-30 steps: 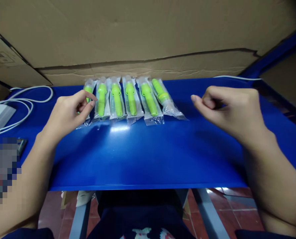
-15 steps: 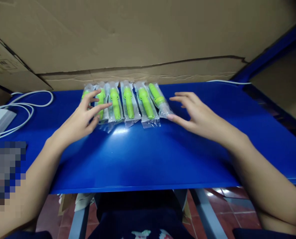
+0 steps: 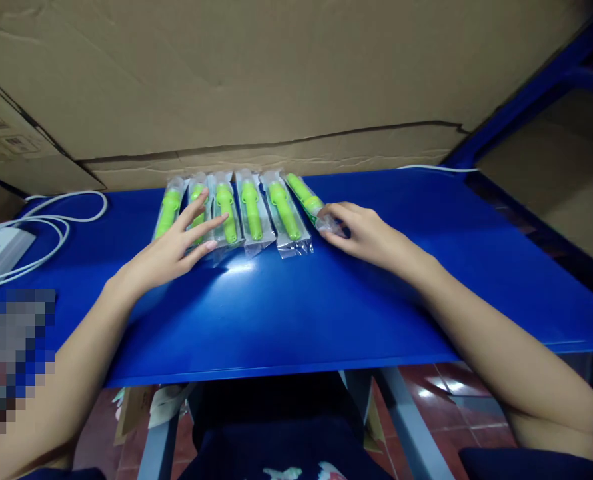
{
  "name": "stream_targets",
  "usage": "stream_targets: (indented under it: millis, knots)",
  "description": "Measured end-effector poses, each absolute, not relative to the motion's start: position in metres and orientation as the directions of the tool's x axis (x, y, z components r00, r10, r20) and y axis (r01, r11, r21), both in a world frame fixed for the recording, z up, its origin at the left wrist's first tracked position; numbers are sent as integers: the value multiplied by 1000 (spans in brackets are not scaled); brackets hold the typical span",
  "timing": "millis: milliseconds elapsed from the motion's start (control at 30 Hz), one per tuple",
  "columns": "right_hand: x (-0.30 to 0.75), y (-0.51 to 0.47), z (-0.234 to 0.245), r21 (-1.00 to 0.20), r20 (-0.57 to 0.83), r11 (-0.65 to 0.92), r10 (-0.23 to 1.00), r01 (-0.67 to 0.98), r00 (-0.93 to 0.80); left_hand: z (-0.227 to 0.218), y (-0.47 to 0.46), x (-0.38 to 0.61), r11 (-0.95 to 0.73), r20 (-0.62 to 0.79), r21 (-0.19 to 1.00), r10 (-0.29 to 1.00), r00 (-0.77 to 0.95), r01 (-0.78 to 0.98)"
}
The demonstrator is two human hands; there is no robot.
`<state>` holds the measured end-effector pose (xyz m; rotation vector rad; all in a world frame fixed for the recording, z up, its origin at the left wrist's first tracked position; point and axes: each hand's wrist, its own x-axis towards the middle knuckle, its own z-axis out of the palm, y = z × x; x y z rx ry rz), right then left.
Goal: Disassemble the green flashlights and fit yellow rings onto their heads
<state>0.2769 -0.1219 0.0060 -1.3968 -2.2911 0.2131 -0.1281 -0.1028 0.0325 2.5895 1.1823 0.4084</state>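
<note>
Several bright green plastic tubes with clear tops lie side by side in clear plastic bags along the back of the table. I cannot make out their exact kind. My right hand point(image 3: 371, 232) has its thumb and fingers closed around the clear near end of the rightmost bagged green tube point(image 3: 302, 191), which slants with its green end pointing back and left. Fingers spread, my left hand point(image 3: 164, 260) hovers over the left part of the row and partly hides the second bagged tube point(image 3: 198, 193). Beside it lies the leftmost bagged tube point(image 3: 168, 210).
The blue table point(image 3: 256, 320) backs onto a cardboard wall point(image 3: 256, 80). At the left are a coiled white cable point(image 3: 64, 230), a white box-like device point(image 3: 11, 247) and a blurred-out object point(image 3: 11, 353). A blue frame post point(image 3: 521, 100) rises on the right.
My right hand has moved left and closed on the near end of the rightmost bagged tube. My left hand has shifted slightly right and down, fingers still spread.
</note>
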Motion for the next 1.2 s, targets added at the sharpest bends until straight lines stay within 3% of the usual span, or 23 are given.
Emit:
stream_targets:
  millis: [233, 333, 433, 567, 667, 800, 933, 1200]
  knots:
    - [299, -126, 42, -535, 525, 275, 849, 799, 60, 41, -106, -124, -624, 148, 367, 771, 619, 690]
    - [305, -129, 60, -733, 505, 261, 827, 628, 245, 38, -107, -122, -629, 182, 403, 767, 615, 665]
    - [305, -130, 70, -877, 421, 291, 850, 382, 318, 33, -106, -114, -620, 267, 504, 774, 575, 601]
    - [298, -129, 68, -965, 254, 238, 951, 111, 174, 30, -95, -88, -467, 279, 817, 834, 477, 338]
    - [290, -125, 58, -984, 172, 173, 984, -35, 39, 31, -85, -66, -276, 190, 956, 846, 498, 104]
    - [281, -122, 45, -989, 145, 144, 987, -28, -68, 31, -83, -58, -107, 113, 993, 844, 524, -43]
    - [274, -120, 36, -995, 80, 73, 990, -68, -112, 28, -92, -66, -23, 48, 998, 890, 454, -61]
    - [259, -126, 30, -999, 38, 40, 985, 8, -171, 34, -99, -74, -95, 65, 994, 890, 451, 45]
